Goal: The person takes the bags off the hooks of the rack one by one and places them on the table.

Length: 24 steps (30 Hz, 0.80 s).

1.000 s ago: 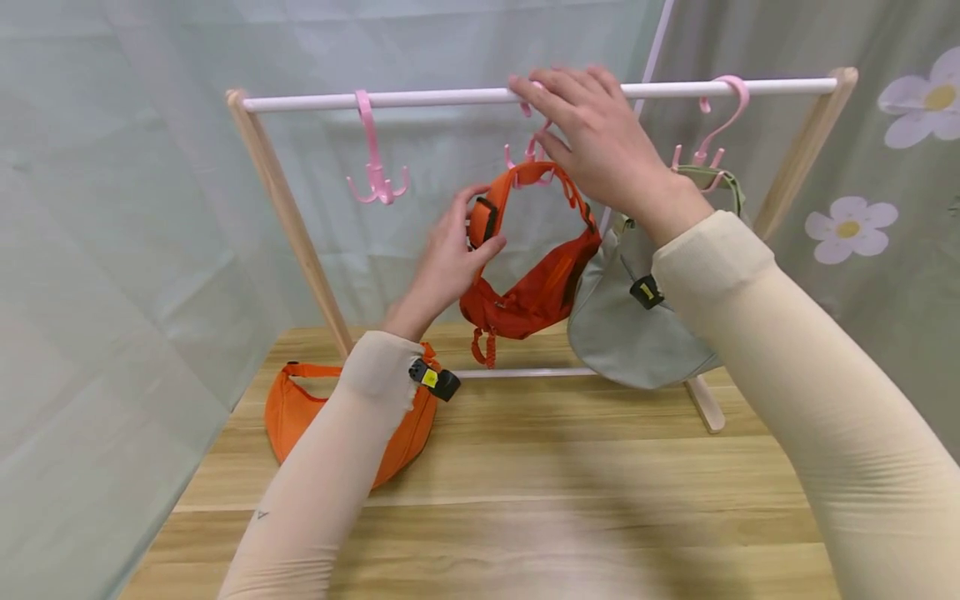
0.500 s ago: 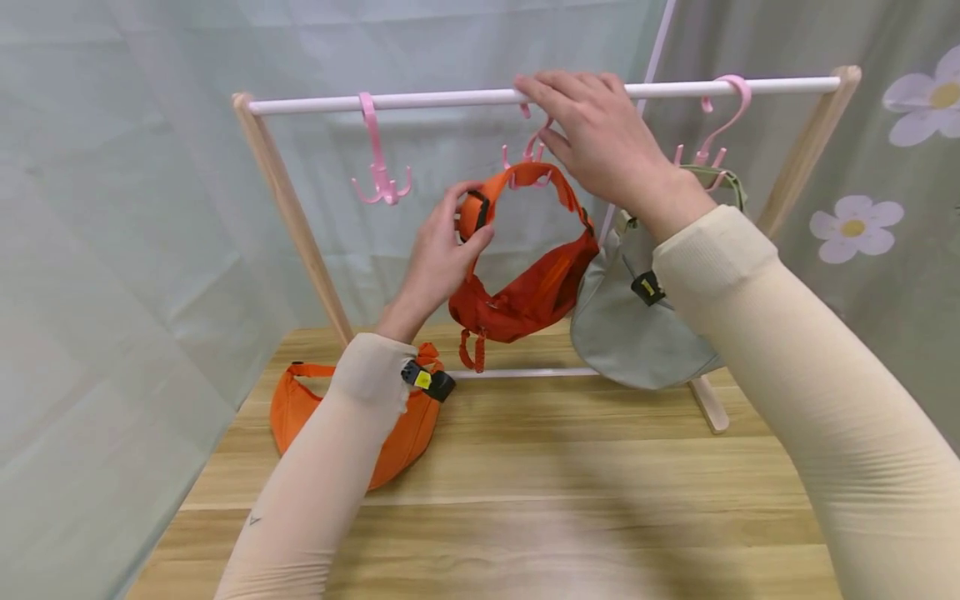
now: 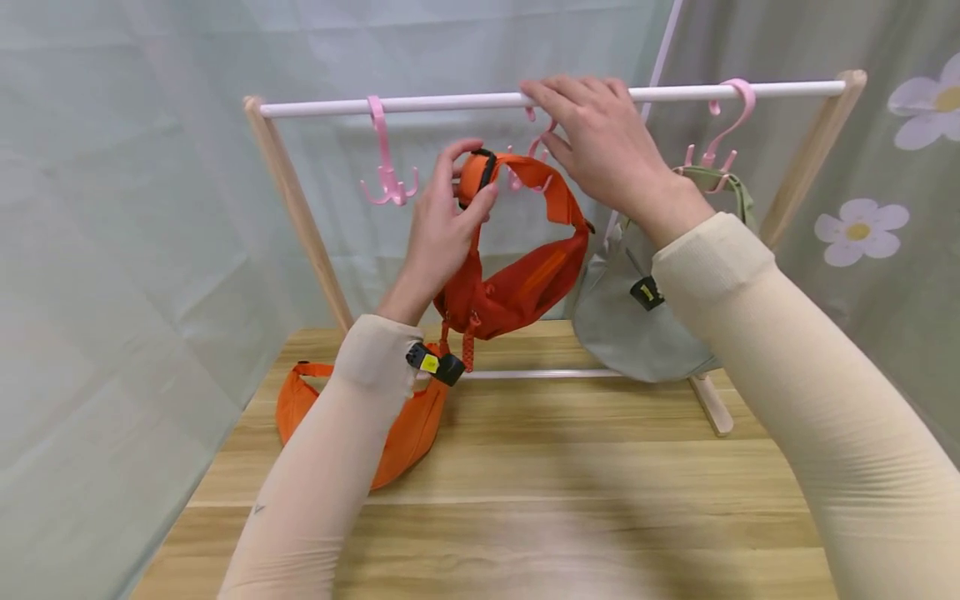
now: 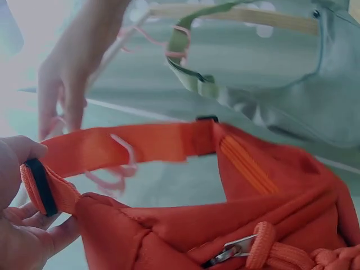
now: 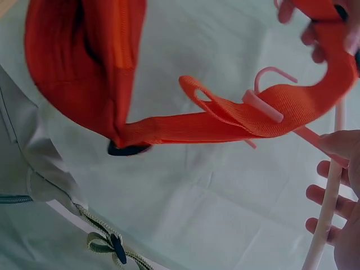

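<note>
My left hand (image 3: 438, 225) grips the strap of an orange-red waist bag (image 3: 525, 292) by its black-edged adjuster (image 4: 40, 187). The bag hangs upright in a loop, its zip pull and cord dangling. Its strap (image 5: 202, 125) runs across the prongs of the middle pink hook (image 5: 263, 106). One prong shows in front of the strap in both wrist views. My right hand (image 3: 607, 133) lies over the white rail (image 3: 457, 102), fingers curled round it, thumb against the hook's stem. In the head view, this hand hides the hook's top.
On the left, a bare pink hook (image 3: 388, 179) hangs from the rail. A grey-green bag (image 3: 637, 325) hangs from the right pink hook (image 3: 723, 137). A bright orange bag (image 3: 408, 433) lies on the wooden table (image 3: 540, 500), partly behind the left forearm.
My left hand has moved up and slightly left with the strap, tilting the waist bag and drawing it left. My right hand has stayed on the rail.
</note>
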{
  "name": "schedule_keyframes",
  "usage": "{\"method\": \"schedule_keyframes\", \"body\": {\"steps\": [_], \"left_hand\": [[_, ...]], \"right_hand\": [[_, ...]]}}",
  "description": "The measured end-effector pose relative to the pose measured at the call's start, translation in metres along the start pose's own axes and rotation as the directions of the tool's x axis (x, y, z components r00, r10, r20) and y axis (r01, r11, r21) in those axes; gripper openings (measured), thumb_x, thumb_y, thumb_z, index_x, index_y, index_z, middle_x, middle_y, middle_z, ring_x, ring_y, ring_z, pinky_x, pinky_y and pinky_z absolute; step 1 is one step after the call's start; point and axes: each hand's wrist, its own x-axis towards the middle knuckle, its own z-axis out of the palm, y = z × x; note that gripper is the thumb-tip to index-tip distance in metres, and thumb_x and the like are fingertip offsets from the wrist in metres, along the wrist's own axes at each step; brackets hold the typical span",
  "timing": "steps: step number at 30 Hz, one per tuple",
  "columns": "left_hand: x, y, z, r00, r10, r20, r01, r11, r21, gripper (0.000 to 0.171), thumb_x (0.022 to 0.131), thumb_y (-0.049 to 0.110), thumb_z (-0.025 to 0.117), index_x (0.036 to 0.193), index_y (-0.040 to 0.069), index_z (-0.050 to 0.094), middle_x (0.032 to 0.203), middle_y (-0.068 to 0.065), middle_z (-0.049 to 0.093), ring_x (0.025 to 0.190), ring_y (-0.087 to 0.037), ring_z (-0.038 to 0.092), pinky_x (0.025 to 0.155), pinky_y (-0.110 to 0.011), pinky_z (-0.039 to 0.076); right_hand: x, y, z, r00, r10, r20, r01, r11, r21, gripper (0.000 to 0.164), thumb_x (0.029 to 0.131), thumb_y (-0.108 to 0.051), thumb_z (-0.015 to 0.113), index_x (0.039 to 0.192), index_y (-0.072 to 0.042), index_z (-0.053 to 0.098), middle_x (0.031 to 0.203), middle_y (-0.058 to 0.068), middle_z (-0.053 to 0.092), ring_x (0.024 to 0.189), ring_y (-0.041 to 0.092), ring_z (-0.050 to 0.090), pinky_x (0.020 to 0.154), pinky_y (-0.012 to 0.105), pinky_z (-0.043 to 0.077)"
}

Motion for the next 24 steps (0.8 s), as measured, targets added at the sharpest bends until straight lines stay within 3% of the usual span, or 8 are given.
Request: {"method": "schedule_keyframes", "body": {"steps": [5, 11, 15, 24], "left_hand": [[0.009, 0.017, 0.0, 0.999, 0.023, -0.037, -0.026, 0.996, -0.08, 0.052, 0.104, 0.014, 0.065, 0.152, 0.012, 0.044, 0.125, -0.013, 0.064, 0.095, -0.021, 0.065, 0.084, -0.032, 0.059], [0.012, 0.027, -0.01, 0.998, 0.012, -0.058, -0.021, 0.988, -0.156, 0.053, 0.103, 0.013, 0.066, 0.152, 0.013, 0.044, 0.129, -0.014, 0.062, 0.104, -0.023, 0.066, 0.087, -0.035, 0.061], [0.009, 0.029, -0.018, 0.999, -0.009, -0.032, 0.003, 0.983, -0.181, 0.052, 0.103, 0.012, 0.065, 0.151, 0.012, 0.045, 0.129, -0.014, 0.06, 0.107, -0.024, 0.064, 0.087, -0.036, 0.061], [0.003, 0.033, -0.03, 0.999, 0.01, 0.041, -0.003, 0.988, -0.157, 0.05, 0.101, 0.01, 0.067, 0.148, 0.01, 0.048, 0.128, -0.013, 0.061, 0.104, -0.025, 0.063, 0.085, -0.036, 0.061]], "right_hand": [[0.001, -0.001, 0.002, 1.0, 0.018, -0.011, -0.018, 1.0, 0.002, 0.056, 0.108, -0.02, 0.056, 0.162, -0.019, 0.041, 0.157, 0.009, 0.05, 0.144, 0.034, 0.044, 0.122, 0.048, 0.026], [0.002, -0.002, 0.005, 0.999, 0.034, -0.017, -0.034, 0.999, 0.014, 0.056, 0.108, -0.02, 0.057, 0.162, -0.02, 0.041, 0.156, 0.01, 0.051, 0.142, 0.035, 0.045, 0.122, 0.047, 0.026], [0.001, -0.002, 0.007, 0.999, 0.04, -0.024, -0.04, 0.999, 0.018, 0.056, 0.108, -0.02, 0.057, 0.161, -0.02, 0.042, 0.156, 0.01, 0.051, 0.142, 0.034, 0.045, 0.123, 0.047, 0.025], [0.003, -0.002, 0.008, 0.999, 0.042, -0.023, -0.042, 0.999, 0.014, 0.055, 0.108, -0.019, 0.056, 0.161, -0.02, 0.041, 0.156, 0.009, 0.051, 0.143, 0.034, 0.044, 0.123, 0.047, 0.024]]}}
